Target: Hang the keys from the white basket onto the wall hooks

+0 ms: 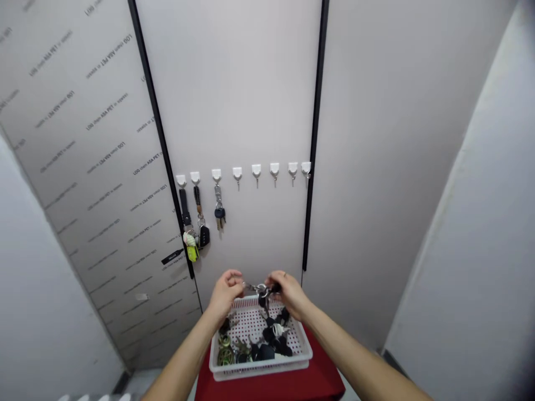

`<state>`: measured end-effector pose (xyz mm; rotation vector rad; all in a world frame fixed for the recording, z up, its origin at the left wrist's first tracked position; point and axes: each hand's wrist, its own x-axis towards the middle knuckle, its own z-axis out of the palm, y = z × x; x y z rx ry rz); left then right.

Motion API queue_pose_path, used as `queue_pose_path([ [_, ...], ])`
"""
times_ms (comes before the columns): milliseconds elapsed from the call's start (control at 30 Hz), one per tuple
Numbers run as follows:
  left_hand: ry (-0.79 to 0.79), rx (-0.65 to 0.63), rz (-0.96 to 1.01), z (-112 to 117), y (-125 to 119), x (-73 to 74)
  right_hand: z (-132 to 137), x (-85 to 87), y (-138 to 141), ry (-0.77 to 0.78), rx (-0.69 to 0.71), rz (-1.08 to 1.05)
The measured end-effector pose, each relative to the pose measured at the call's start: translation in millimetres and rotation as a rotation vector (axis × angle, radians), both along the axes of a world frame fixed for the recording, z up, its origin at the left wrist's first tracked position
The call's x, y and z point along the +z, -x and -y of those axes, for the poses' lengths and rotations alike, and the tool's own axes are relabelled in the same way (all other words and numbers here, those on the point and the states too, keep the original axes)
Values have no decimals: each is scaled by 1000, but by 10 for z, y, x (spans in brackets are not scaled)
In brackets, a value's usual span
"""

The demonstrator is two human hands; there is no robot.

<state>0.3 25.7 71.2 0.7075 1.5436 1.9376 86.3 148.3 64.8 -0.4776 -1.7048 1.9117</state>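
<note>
A bunch of keys (262, 292) on a metal ring is stretched between my two hands, above the far side of a white perforated plastic basket (263, 368). My left hand (225, 292) pinches the metal end of the key bunch. On the other side, my right hand (289, 294) has its fingers closed on the dark part of the same bunch. One black-headed key dangles from the ring between them. In the basket lie more keys (279, 334), several with black heads, and greenish-gold ones (226, 352) at the left.
White hooks (256, 169) run in a row across the pale panel ahead. Three at the left carry key sets: one with a yellow-green fob (193, 253), one with a black car key (204, 236), one with small keys (219, 214). Red cloth (267, 389) lies beneath the basket.
</note>
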Motion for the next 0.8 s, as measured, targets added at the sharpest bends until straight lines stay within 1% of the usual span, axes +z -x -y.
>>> queue_pose_path([
  [33,60,-31,-149,-4,28,78,8,2,-9,-165,-44,44],
  [67,116,-81,-292,-14,49,161,26,17,-13,-310,-53,53],
  [100,161,-133,-416,-27,63,248,53,46,-9,-424,-15,33],
  [133,192,-177,-515,-45,75,336,85,86,5,-506,64,-3],
  [167,209,-203,-589,-64,89,426,119,136,31,-543,160,-37],
  [200,217,-209,-640,-84,108,516,149,195,69,-539,236,-57],
  [233,211,-193,-673,-103,137,607,172,263,119,-508,273,-70],
  [267,191,-155,-691,-120,177,697,186,341,179,-463,263,-79],
  [300,154,-95,-691,-137,226,783,189,430,247,-417,213,-88],
  [367,54,63,-644,-169,341,935,162,643,406,-349,90,-121],
  [433,-17,207,-593,-207,444,1046,102,895,581,-312,-2,-171],
  [467,-33,258,-589,-231,479,1085,66,1027,671,-303,-31,-201],
  [533,-40,317,-617,-290,507,1144,-7,1281,847,-292,-76,-253],
  [633,-39,373,-657,-386,485,1227,-94,1567,1082,-283,-155,-292],
  [700,-15,405,-684,-441,473,1288,-133,1671,1214,-298,-197,-291],
  [800,19,428,-727,-503,491,1350,-173,1718,1369,-378,-262,-233],
])
